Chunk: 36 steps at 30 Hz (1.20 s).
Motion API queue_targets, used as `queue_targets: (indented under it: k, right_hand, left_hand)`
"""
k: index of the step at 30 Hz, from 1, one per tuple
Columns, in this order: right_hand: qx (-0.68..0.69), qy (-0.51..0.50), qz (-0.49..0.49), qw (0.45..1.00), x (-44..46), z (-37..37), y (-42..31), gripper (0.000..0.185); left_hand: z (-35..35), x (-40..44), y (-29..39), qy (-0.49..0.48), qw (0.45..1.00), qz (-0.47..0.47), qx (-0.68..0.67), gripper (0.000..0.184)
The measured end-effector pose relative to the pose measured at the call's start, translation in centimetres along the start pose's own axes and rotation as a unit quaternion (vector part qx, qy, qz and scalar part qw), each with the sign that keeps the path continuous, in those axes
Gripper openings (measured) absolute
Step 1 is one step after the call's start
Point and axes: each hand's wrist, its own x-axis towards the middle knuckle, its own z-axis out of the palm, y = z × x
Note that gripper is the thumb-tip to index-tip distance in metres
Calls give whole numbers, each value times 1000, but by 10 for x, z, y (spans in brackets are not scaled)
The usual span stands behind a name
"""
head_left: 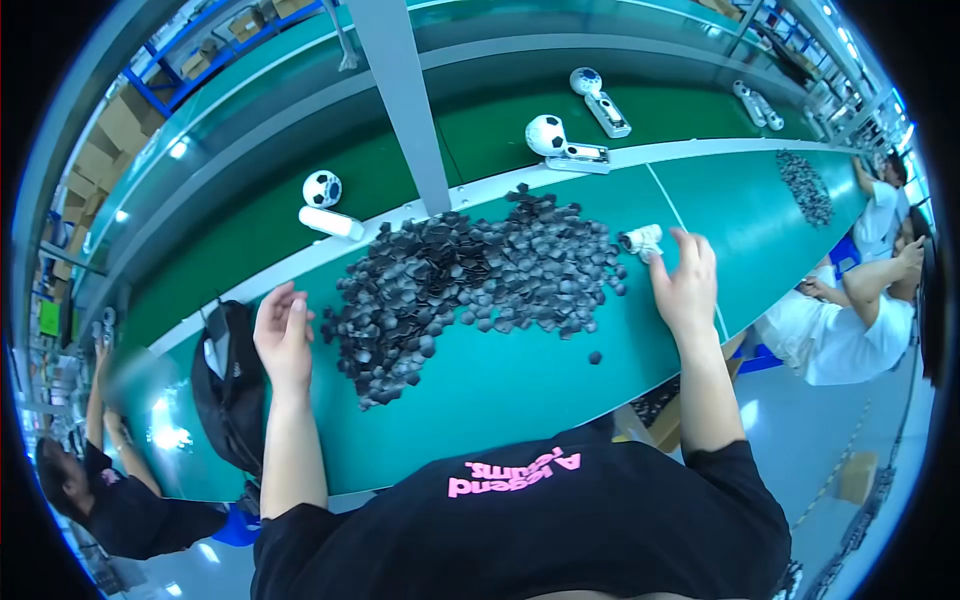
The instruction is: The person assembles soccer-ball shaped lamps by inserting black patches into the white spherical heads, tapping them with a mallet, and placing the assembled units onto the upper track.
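A large heap of small dark, flat pieces (470, 265), many with angular edges, lies on the green work table (480, 400). My left hand (284, 335) hovers at the heap's left end, beside a black bag (228, 390); its fingers are loosely bent and hold nothing. Past the heap's right end is my right hand (688, 280), fingers apart and nothing in its grasp. Its thumb is close to a crumpled white item with a dark end (643, 240); whether they touch I cannot tell.
On the green conveyor belt (470, 120) behind the table lie white devices with football-patterned balls (546, 135). A grey post (400, 100) rises between. A co-worker (130, 500) is at the left; people in white (835, 325) sit at the right near another dark heap (805, 187).
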Motion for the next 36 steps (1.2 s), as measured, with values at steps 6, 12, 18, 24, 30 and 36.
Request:
queue_targets:
  k: [6,12,18,24,30,36]
  right_hand:
    - [43,-53,-61,996,114,51,-23,45]
    - [-20,-59,-25,998,217,137,-16,58]
    - [116,-218,175,953,267,193,26,63]
    - [-185,-303,-99,930,273,220,49,45]
    - [-147,-270,18,951,258,183,62,35]
    - [173,-54,-2,983,222,131,-22,26]
  left_hand:
    - [-12,-25,-51,54,994,91,-10,23]
    - [-8,-22,-45,57,995,60,47,15]
    - [-14,-21,-42,61,997,34,38,13]
    - [-11,-20,-37,44,999,-1,8,12]
    - [-14,-17,-54,40,999,22,3,11]
    - [-11,-19,-46,56,998,-14,2,11]
